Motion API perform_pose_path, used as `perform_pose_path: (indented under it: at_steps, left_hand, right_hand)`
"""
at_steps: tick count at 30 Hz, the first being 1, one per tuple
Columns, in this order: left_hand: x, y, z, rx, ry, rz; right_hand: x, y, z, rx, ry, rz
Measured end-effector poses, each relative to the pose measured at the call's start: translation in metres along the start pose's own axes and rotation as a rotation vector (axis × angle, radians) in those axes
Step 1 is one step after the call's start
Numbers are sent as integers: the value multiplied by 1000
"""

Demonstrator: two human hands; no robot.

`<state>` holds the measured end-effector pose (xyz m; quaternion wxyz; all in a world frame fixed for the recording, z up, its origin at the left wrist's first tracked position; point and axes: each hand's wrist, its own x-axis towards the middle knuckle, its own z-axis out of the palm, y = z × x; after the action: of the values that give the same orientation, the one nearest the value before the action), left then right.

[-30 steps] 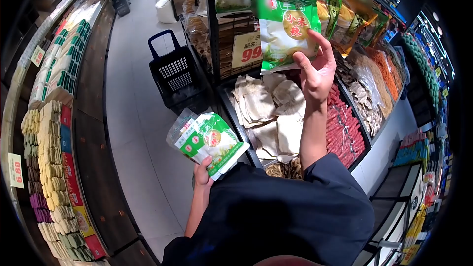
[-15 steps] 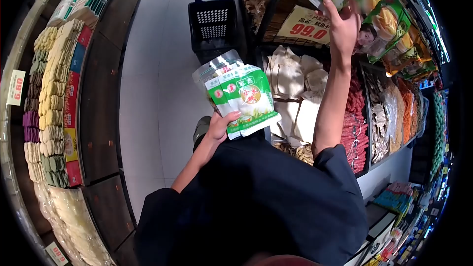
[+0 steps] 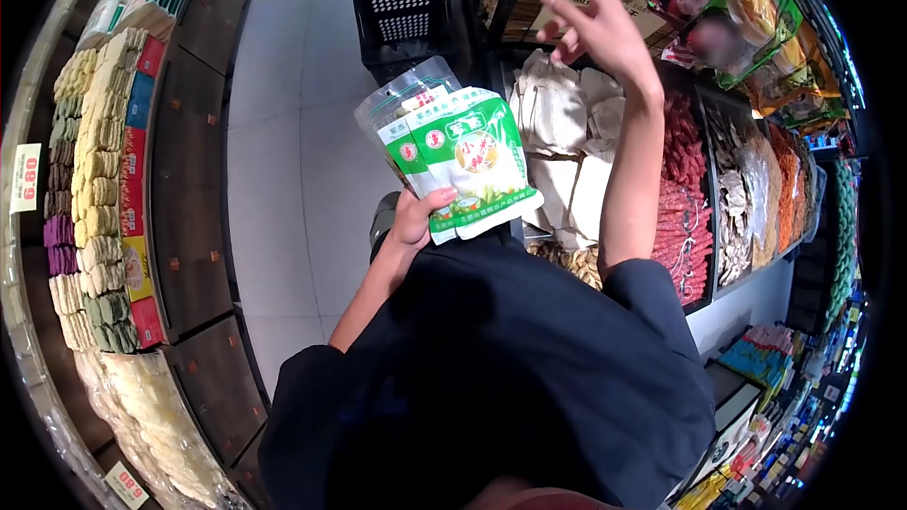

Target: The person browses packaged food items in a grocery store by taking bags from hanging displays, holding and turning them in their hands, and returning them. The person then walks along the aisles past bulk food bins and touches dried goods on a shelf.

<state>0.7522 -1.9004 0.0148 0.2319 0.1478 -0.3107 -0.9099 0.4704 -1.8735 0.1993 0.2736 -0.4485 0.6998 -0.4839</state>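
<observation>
My left hand (image 3: 417,216) is closed round the lower edge of several green and white food packets (image 3: 477,153), fanned one over another. Behind them shows the top of a clear-windowed pouch (image 3: 408,87). With fingers spread and nothing in them, my right hand (image 3: 605,30) hangs in front of a price sign (image 3: 635,11), partly covering it. Below that hand, large pale dried slabs (image 3: 557,118) fill a display bin.
A black shopping basket (image 3: 402,14) with an upright handle stands on the tiled aisle floor (image 3: 274,179). Stacked noodle bundles (image 3: 99,161) line the left shelf. To the right are red sausages (image 3: 680,231) and hanging green-edged food bags (image 3: 756,9).
My right hand has come down and left, away from the green and white packet it was touching at the upper shelf. The basket sits higher in view. My left hand keeps its packets.
</observation>
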Motion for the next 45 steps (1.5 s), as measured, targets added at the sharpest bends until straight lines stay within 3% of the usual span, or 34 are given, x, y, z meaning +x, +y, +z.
perform_pose_path:
  at_steps: [6,8,13,14,20,32,45]
  left_hand:
    - [4,2,3,14,17,17]
    - [6,1,0,27,-2,18]
    - [4,-1,-1,-20,45,16]
    - [3,-1,-2,-19,45,7]
    - [3,1,-15,-81,15,-13]
    - [2,0,-22,-209,-17,-39]
    - [3,0,-30,-150,45,-15]
  right_hand:
    - [-93,38,60,-133,-401,4]
    - [-113,45,80,-89,-313,-101]
    - [-132,58,81,172,-32,81]
    - [-134,62,74,54,31,18]
    - [-140,67,49,308,205,-104]
    - [-132,65,51,292,203,-186]
    - [-126,76,60,406,182,-133]
